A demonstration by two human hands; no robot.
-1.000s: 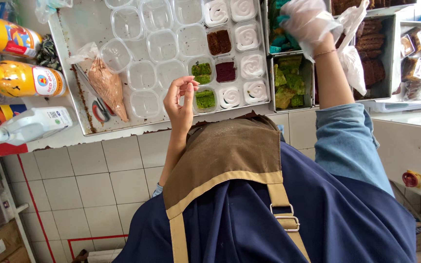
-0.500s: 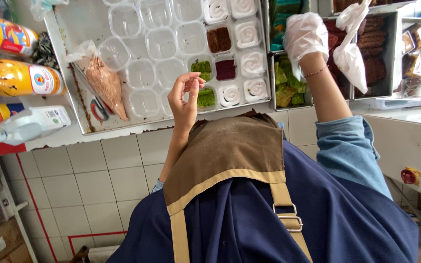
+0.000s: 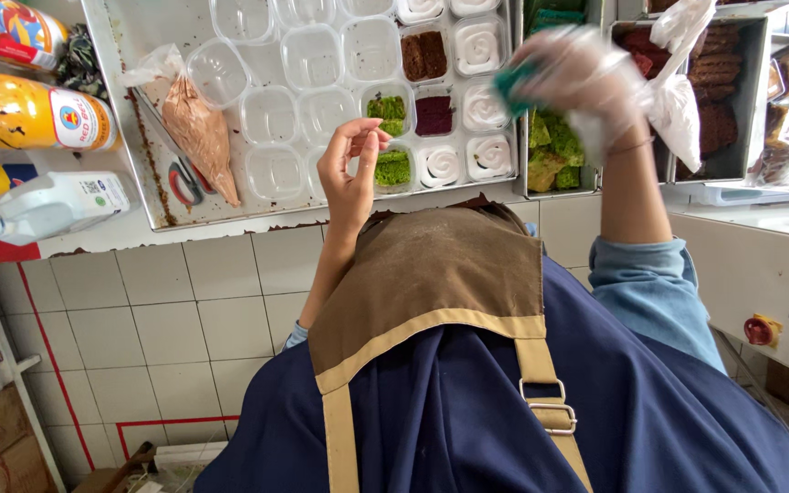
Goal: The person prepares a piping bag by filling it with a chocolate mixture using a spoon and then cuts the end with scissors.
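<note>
Our gloved right hand [image 3: 586,87] swung in gripping a green piece [image 3: 511,87]; our left hand [image 3: 349,173] stayed pinched, contents unclear.

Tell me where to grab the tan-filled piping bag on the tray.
Probably the twisted clear top of the piping bag, near the tray's corner. The bag lies flat, bulging midway and tapering to a point, so the gathered neck is the narrowest firm hold; come from above.

You're in a food-prep kitchen or dessert shop: steel tray [image 3: 130,110] of small plastic cups [image 3: 312,59], cake pans [image 3: 751,110], sauce bottles [image 3: 34,114], tiled counter.
</note>
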